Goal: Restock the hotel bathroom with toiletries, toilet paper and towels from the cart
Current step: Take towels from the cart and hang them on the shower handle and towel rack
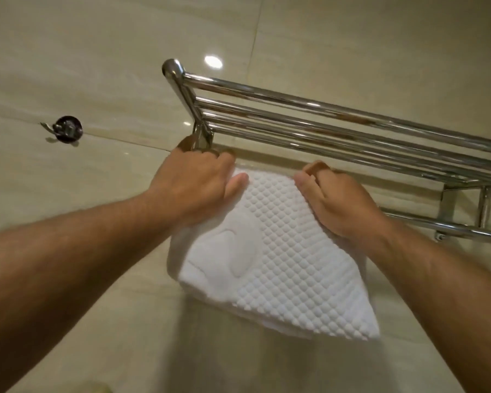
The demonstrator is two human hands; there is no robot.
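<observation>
White towel [272, 256] is gripped along its top fold by left hand [199, 180] and right hand [338, 199], 1 per corner, at the left end of the chrome rack's [323, 120] lower rail [465, 229], apparently so it is hung level.

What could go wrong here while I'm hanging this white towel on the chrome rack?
The towel hangs lower toward the right, so it could end up crooked or slide off the rack. The left hand and right hand grip only its top edge; loosening either might drop it.
</observation>
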